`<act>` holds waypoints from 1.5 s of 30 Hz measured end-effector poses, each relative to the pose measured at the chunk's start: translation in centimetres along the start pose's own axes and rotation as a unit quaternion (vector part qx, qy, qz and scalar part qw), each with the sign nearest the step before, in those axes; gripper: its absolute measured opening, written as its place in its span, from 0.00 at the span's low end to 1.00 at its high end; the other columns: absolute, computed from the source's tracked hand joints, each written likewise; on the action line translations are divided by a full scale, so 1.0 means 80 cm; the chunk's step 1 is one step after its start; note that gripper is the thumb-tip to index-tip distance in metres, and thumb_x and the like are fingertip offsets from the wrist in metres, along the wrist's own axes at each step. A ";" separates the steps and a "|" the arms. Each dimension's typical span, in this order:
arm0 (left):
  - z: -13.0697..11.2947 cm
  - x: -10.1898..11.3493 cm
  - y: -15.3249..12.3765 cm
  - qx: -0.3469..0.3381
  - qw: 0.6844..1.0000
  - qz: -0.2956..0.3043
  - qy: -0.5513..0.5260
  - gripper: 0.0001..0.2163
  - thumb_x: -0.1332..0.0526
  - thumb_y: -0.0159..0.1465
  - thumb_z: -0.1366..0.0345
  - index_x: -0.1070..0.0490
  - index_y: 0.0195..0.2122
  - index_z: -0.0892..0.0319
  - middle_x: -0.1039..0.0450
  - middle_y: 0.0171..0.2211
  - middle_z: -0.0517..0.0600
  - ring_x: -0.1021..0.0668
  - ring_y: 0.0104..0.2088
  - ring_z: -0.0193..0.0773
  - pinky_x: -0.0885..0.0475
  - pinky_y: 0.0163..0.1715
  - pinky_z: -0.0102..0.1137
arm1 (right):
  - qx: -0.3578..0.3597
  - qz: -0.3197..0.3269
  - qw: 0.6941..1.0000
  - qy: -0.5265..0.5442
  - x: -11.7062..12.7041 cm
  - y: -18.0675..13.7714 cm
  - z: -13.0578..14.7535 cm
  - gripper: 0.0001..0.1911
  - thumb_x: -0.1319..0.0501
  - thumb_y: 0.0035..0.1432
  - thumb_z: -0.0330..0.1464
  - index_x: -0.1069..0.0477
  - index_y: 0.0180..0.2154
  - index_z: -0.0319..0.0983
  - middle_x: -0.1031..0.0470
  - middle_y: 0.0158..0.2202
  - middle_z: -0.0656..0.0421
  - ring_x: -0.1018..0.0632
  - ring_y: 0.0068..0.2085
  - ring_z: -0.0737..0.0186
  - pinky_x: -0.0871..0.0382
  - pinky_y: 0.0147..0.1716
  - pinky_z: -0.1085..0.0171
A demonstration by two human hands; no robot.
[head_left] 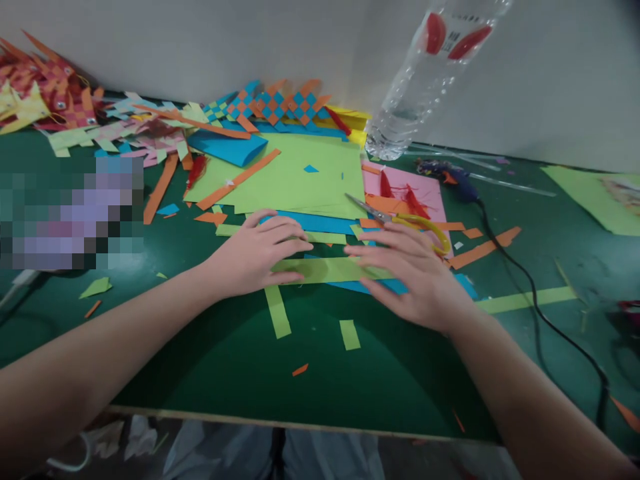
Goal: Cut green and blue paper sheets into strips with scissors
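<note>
My left hand (270,252) hovers at or rests on the left end of a light green paper strip (335,270), fingers stretched out and apart. Over the strip's right end is my right hand (413,273), its fingers spread; whether either hand touches the paper I cannot tell. A blue strip (345,287) shows partly from beneath the green one. Just beyond my right hand lies a pair of scissors (385,215) with yellow handles, partly covered by its fingers. Short green pieces (350,335) lie on the near side.
Green sheets (300,173) are stacked behind my hands. Woven paper fish (275,103) stand along the wall, left of a tilted water bottle (425,80). A glue gun (457,181) with a black cord lies at right. Orange scraps (485,248) are scattered about; a blurred-out area covers the left.
</note>
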State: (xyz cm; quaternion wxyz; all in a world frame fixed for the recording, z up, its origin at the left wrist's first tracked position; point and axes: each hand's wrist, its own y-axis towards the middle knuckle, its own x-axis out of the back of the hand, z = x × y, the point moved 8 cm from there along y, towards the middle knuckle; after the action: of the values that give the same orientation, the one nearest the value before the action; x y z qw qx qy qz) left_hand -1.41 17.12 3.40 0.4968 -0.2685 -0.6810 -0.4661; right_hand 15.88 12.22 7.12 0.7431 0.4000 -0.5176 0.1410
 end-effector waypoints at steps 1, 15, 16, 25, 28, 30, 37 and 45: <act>-0.001 -0.003 0.000 -0.001 1.000 0.011 -0.004 0.20 0.38 0.70 0.51 0.29 0.56 0.59 0.24 0.55 0.55 0.25 0.59 0.50 0.39 0.63 0.48 | 0.026 0.026 0.999 0.016 -0.008 0.001 0.009 0.10 0.38 0.64 0.31 0.26 0.47 0.45 0.17 0.51 0.56 0.22 0.59 0.51 0.35 0.64 0.43; -0.004 -0.010 0.001 -0.020 0.999 0.041 0.008 0.22 0.41 0.72 0.49 0.29 0.56 0.61 0.28 0.59 0.59 0.31 0.63 0.53 0.39 0.63 0.48 | -0.095 0.025 0.994 -0.047 -0.015 -0.010 -0.036 0.15 0.44 0.70 0.41 0.28 0.52 0.43 0.21 0.56 0.51 0.25 0.62 0.46 0.45 0.68 0.36; -0.005 -0.009 0.000 -0.024 0.999 0.038 0.004 0.22 0.41 0.71 0.48 0.29 0.56 0.61 0.28 0.59 0.59 0.31 0.63 0.53 0.39 0.63 0.48 | -0.095 0.024 0.994 -0.041 -0.014 -0.010 -0.036 0.15 0.44 0.69 0.40 0.28 0.52 0.43 0.20 0.55 0.51 0.25 0.61 0.47 0.44 0.67 0.37; -0.014 -0.003 0.000 -0.032 0.998 0.049 -0.014 0.15 0.41 0.72 0.54 0.26 0.50 0.59 0.24 0.55 0.56 0.27 0.60 0.49 0.40 0.63 0.45 | -0.030 0.081 0.996 -0.011 -0.027 -0.010 -0.017 0.14 0.39 0.66 0.41 0.28 0.50 0.43 0.20 0.55 0.53 0.23 0.59 0.49 0.40 0.66 0.40; -0.014 -0.001 0.001 -0.039 0.998 0.039 -0.035 0.12 0.43 0.73 0.57 0.24 0.47 0.58 0.21 0.51 0.53 0.23 0.55 0.45 0.40 0.62 0.43 | -0.039 0.073 0.997 0.003 -0.025 -0.010 -0.020 0.12 0.38 0.66 0.39 0.26 0.49 0.44 0.19 0.53 0.54 0.21 0.57 0.50 0.36 0.64 0.41; -0.014 0.000 0.001 -0.048 0.997 0.034 -0.040 0.12 0.44 0.74 0.59 0.23 0.45 0.57 0.20 0.49 0.51 0.21 0.51 0.43 0.40 0.60 0.42 | -0.044 0.061 0.997 0.015 -0.023 -0.010 -0.022 0.11 0.37 0.65 0.37 0.25 0.48 0.45 0.18 0.52 0.55 0.20 0.56 0.51 0.34 0.63 0.42; -0.020 0.006 0.003 -0.073 0.997 0.013 -0.004 0.15 0.50 0.77 0.62 0.24 0.40 0.57 0.18 0.45 0.49 0.20 0.46 0.40 0.38 0.56 0.40 | -0.025 0.068 0.997 0.026 -0.024 -0.010 -0.017 0.07 0.37 0.64 0.36 0.25 0.44 0.43 0.17 0.49 0.55 0.18 0.53 0.53 0.35 0.64 0.42; -0.022 0.007 0.003 -0.078 0.997 0.007 0.014 0.17 0.51 0.77 0.63 0.23 0.38 0.56 0.17 0.43 0.48 0.20 0.44 0.39 0.36 0.55 0.40 | -0.033 0.080 0.996 0.017 -0.029 -0.013 -0.023 0.05 0.38 0.65 0.38 0.26 0.39 0.44 0.18 0.51 0.56 0.19 0.54 0.53 0.33 0.62 0.43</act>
State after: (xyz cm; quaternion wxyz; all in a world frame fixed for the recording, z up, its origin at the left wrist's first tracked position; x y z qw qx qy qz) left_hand -0.66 15.62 4.12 0.4870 -0.3043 -0.6336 -0.5184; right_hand 16.73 13.40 4.38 0.7507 0.3302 -0.5398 0.1897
